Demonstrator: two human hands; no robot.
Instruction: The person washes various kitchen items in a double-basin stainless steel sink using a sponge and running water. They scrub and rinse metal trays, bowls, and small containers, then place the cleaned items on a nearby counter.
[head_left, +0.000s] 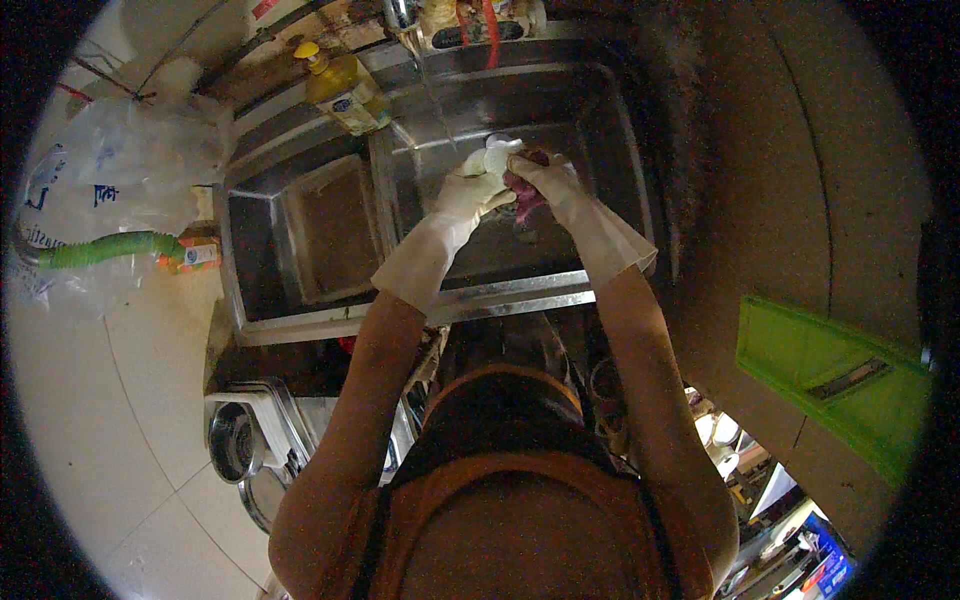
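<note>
Both my hands wear whitish rubber gloves and are close together over the right basin of a stainless steel double sink (480, 304). My left hand (474, 184) grips a small white object (499, 152), perhaps a dish; the glove hides part of it. In my right hand (546, 176) is a bunched purplish-red cloth (528, 201), pressed against the white object. A thin stream of water falls from the chrome faucet (405, 16), just left of my hands.
A yellow pump bottle (349, 94) stands at the sink's back, by the divider. Plastic bags (127, 150) and a green corrugated hose (105, 249) are at the left. Metal pans (236, 442) sit below. On the right is a green plastic crate (832, 382).
</note>
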